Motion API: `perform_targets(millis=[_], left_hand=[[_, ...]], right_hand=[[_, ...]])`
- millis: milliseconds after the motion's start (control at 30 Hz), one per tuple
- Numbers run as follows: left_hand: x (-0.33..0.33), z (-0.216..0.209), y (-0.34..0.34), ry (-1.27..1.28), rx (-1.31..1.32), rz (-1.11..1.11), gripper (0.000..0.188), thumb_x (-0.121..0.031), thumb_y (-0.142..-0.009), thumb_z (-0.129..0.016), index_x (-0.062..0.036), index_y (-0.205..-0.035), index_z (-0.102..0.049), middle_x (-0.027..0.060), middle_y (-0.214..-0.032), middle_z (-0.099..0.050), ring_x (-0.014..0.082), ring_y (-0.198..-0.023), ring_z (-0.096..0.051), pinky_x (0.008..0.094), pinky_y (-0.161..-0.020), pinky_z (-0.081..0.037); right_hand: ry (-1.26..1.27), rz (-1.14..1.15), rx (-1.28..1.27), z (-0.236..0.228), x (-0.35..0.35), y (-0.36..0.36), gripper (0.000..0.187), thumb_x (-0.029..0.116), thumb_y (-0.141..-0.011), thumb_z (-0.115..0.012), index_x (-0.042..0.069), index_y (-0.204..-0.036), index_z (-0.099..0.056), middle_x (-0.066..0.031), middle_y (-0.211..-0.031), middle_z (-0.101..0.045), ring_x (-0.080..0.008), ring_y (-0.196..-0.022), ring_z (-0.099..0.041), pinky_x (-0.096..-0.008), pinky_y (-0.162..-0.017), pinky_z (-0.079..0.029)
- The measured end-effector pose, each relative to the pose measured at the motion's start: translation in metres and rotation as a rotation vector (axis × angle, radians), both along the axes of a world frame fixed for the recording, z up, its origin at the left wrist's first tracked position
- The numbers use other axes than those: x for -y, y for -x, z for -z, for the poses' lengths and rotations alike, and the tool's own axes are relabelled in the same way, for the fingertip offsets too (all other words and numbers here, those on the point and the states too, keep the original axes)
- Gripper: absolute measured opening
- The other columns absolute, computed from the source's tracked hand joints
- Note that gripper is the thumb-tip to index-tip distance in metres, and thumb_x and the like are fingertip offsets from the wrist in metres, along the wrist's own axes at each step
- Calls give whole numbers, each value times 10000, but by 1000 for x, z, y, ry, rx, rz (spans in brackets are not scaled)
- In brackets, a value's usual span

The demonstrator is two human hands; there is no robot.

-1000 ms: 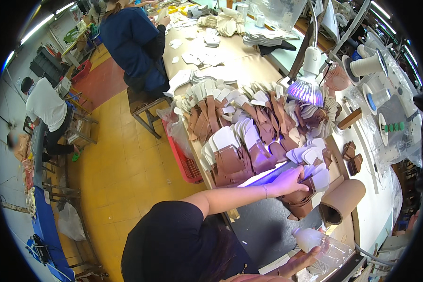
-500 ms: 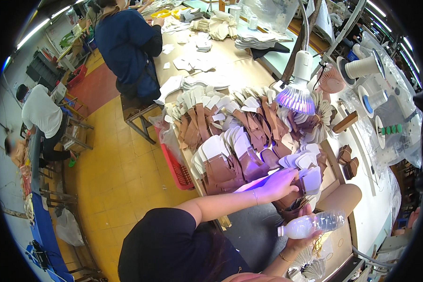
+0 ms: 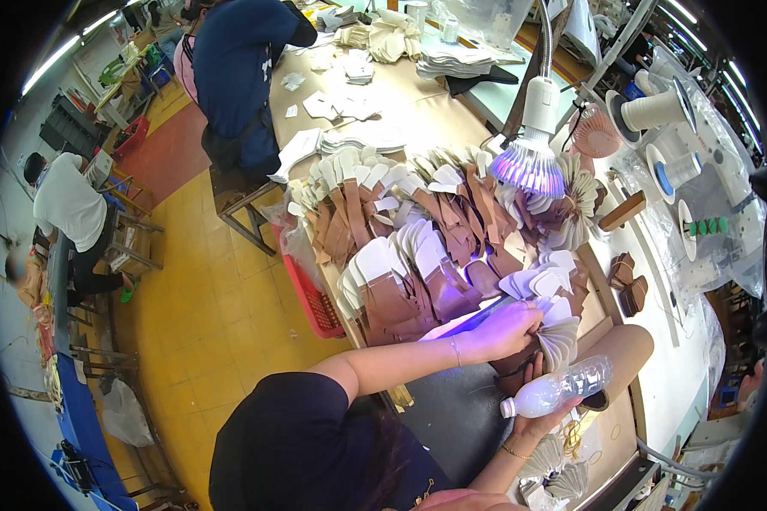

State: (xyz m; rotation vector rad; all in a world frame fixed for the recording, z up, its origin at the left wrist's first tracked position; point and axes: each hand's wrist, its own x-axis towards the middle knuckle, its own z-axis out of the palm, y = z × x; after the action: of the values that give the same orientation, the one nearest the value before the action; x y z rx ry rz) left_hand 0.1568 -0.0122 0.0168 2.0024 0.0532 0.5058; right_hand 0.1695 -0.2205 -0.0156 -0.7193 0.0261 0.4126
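My left hand (image 3: 510, 330) is closed at the upper edge of a fanned stack of leather pieces (image 3: 559, 341), brown on one side and pale on the other. My right hand (image 3: 544, 419) is wrapped round a clear plastic bottle (image 3: 562, 387) with a white cap, which lies tilted across the palm. Fingers of that hand also reach up against the stack's lower side. Purple-white light falls on my left hand from a lamp (image 3: 528, 170) on a bendy neck.
Rows of brown and white cut pieces (image 3: 400, 272) cover the table beyond my hands. A red basket (image 3: 311, 294) stands at its left side. Thread spools (image 3: 656, 111) and a brown tube (image 3: 626, 353) are at the right. A person in dark blue (image 3: 243, 77) works at the far end.
The pieces between my hands have spread into a fan. My left hand has closed at their upper edge, and the bottle has shifted slightly left with my right hand.
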Motion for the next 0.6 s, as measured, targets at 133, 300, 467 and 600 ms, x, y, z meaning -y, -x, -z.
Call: perform_targets(millis=[133, 300, 467, 600], left_hand=[[4, -15, 2, 59, -35, 54, 154, -37, -701, -639, -23, -758, -496, 165, -714, -526, 368, -702, -540, 443, -594, -390], [-7, -20, 4, 155, -186, 179, 140, -94, -720, -632, -41, -755, -507, 138, -646, -516, 269, -633, -547, 392, -580, -412], [-16, -12, -1, 781, -266, 249, 401, -41, -782, -675, -82, -1145, -508, 45, -1060, -541, 162, -1022, -521, 297, -884, -440], [-36, -30, 10, 1020, -15, 327, 897, -24, -806, -718, -126, -1509, -171, 116, -1415, -399, 225, -1291, -408, 381, -1087, -340]], right_hand=[[-63, 35, -52, -5, -2, -1, 938, 670, -856, -535, 31, -1466, -221, -218, -1446, -366, -433, -1374, -326, -525, -1143, -262], [-122, -31, -52, -3, 0, -2, 1010, 699, -804, -579, -9, -1449, -260, -241, -1437, -386, -435, -1363, -343, -531, -1146, -254], [-15, -85, 40, -2, -1, 0, 982, 760, -771, -552, -30, -1340, -427, -270, -1383, -467, -418, -1289, -448, -516, -1100, -332], [-30, -143, 130, -15, -1, 2, 992, 759, -754, -576, -77, -1279, -478, -324, -1397, -419, -442, -1318, -405, -518, -1101, -326]])
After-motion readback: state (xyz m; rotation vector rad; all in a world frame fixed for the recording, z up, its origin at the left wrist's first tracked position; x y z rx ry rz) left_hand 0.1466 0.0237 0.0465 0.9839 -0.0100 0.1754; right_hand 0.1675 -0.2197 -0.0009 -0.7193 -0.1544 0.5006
